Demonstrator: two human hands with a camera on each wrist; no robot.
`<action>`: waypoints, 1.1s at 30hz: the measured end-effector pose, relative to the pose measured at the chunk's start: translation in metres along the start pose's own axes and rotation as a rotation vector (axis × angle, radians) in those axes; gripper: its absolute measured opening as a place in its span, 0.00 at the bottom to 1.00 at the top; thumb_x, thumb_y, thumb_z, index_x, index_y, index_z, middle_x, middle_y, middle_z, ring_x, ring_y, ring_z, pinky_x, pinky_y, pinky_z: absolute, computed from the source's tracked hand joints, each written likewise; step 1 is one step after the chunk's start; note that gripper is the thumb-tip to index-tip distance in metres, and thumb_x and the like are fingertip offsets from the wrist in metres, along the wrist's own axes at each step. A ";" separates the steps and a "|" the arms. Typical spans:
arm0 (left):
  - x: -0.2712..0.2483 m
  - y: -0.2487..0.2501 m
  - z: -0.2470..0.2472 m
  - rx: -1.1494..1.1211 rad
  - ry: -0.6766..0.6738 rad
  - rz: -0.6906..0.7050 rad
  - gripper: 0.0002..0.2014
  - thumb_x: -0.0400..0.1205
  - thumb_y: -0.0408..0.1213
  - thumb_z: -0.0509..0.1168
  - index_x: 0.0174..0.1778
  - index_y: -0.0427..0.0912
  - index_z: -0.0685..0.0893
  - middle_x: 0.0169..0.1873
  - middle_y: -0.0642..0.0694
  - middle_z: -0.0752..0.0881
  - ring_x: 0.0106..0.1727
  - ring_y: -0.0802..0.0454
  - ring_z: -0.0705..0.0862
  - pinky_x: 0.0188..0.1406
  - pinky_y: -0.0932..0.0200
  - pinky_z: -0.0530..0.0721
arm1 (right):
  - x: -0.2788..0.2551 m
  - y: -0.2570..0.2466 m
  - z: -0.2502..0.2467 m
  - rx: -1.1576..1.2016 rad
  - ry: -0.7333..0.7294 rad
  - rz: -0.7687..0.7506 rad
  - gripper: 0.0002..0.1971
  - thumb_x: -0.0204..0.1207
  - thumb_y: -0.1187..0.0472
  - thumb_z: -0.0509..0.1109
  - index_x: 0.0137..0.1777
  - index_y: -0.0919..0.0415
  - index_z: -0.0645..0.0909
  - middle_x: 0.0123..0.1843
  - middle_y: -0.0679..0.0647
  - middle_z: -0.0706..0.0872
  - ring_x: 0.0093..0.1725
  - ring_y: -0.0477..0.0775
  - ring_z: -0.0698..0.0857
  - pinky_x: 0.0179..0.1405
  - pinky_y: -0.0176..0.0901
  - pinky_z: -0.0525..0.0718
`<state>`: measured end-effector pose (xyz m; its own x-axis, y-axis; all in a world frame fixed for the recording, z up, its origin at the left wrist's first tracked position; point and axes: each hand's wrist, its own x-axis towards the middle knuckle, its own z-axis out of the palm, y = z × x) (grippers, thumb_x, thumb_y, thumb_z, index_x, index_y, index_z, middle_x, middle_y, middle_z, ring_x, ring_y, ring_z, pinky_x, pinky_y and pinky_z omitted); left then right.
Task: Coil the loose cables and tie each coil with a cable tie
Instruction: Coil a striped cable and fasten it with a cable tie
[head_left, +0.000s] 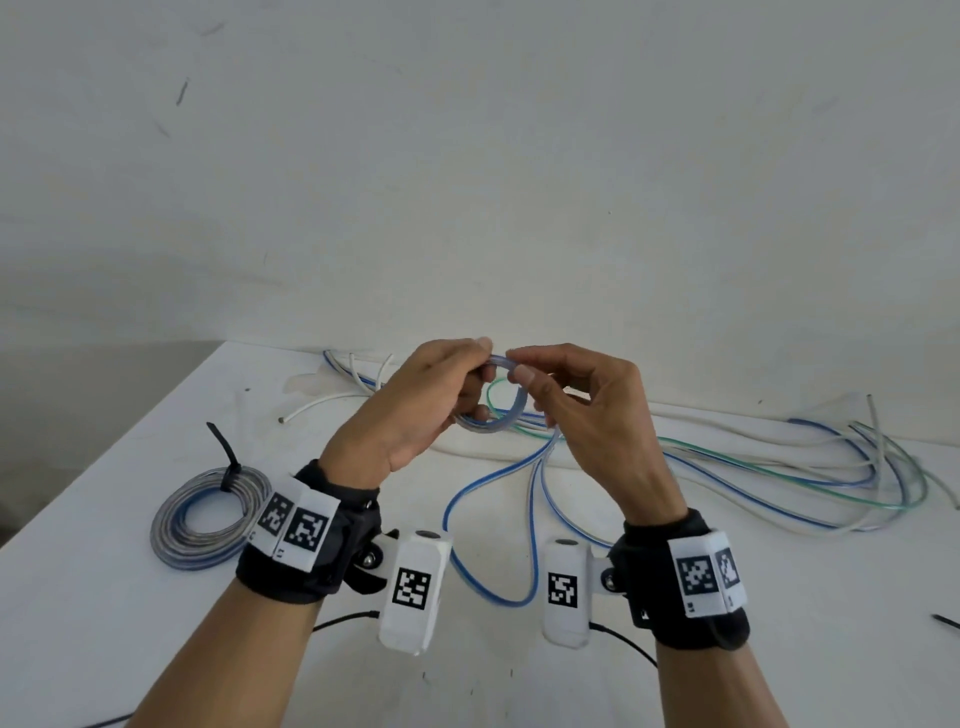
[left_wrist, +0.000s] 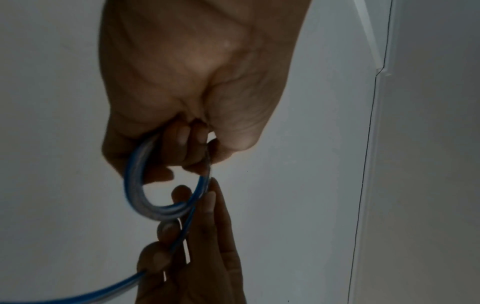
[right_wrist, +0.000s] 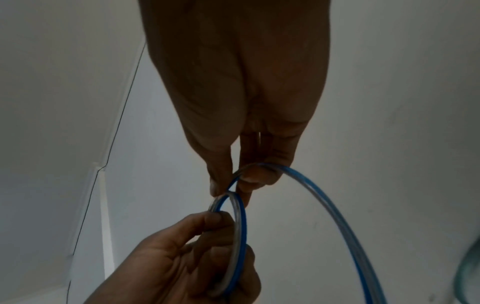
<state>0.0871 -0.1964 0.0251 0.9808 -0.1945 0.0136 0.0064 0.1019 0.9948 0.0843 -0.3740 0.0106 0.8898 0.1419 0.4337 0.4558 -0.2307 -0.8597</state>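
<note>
Both hands are raised above the white table (head_left: 130, 649), working a blue-and-clear cable. My left hand (head_left: 447, 384) grips a small coil (head_left: 511, 413) of a few turns; the same coil (left_wrist: 140, 193) shows in the left wrist view, and in the right wrist view the coil (right_wrist: 240, 226) sits in the left hand (right_wrist: 197, 257). My right hand (head_left: 524, 371) pinches the cable's running length at the coil's top, thumb and forefinger together (right_wrist: 226, 185). The free cable (head_left: 519, 519) hangs down and loops on the table. A finished coil (head_left: 208, 514) with a black cable tie (head_left: 226, 454) lies at the left.
A tangle of loose blue, white and green cables (head_left: 805, 467) stretches along the back of the table to the right. A white wall (head_left: 467, 156) stands close behind. A black tie's tip (head_left: 945, 621) lies at the right edge. Thin black leads (head_left: 343, 621) run from the wrist cameras.
</note>
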 end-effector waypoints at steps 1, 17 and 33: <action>0.000 0.001 0.000 -0.045 0.036 0.025 0.19 0.93 0.39 0.54 0.36 0.38 0.76 0.22 0.54 0.60 0.23 0.56 0.60 0.35 0.58 0.78 | 0.000 -0.001 0.001 0.023 0.011 -0.002 0.08 0.81 0.61 0.76 0.57 0.54 0.92 0.45 0.48 0.93 0.38 0.47 0.85 0.34 0.45 0.84; 0.001 0.006 0.011 -0.469 0.180 0.106 0.18 0.92 0.38 0.51 0.36 0.41 0.73 0.22 0.51 0.60 0.22 0.55 0.59 0.29 0.59 0.75 | -0.005 -0.010 0.025 0.399 0.170 0.066 0.05 0.79 0.64 0.77 0.52 0.64 0.87 0.44 0.61 0.94 0.26 0.52 0.78 0.25 0.39 0.76; -0.009 0.010 -0.008 0.215 -0.017 -0.071 0.30 0.92 0.45 0.56 0.21 0.48 0.82 0.17 0.57 0.70 0.18 0.59 0.69 0.45 0.52 0.82 | -0.003 -0.004 0.019 -0.001 -0.011 -0.089 0.07 0.80 0.66 0.76 0.50 0.53 0.92 0.42 0.41 0.94 0.40 0.46 0.87 0.38 0.36 0.78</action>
<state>0.0799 -0.1859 0.0342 0.9759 -0.2105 -0.0574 0.0320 -0.1224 0.9920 0.0795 -0.3549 0.0070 0.8452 0.1729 0.5056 0.5335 -0.2180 -0.8172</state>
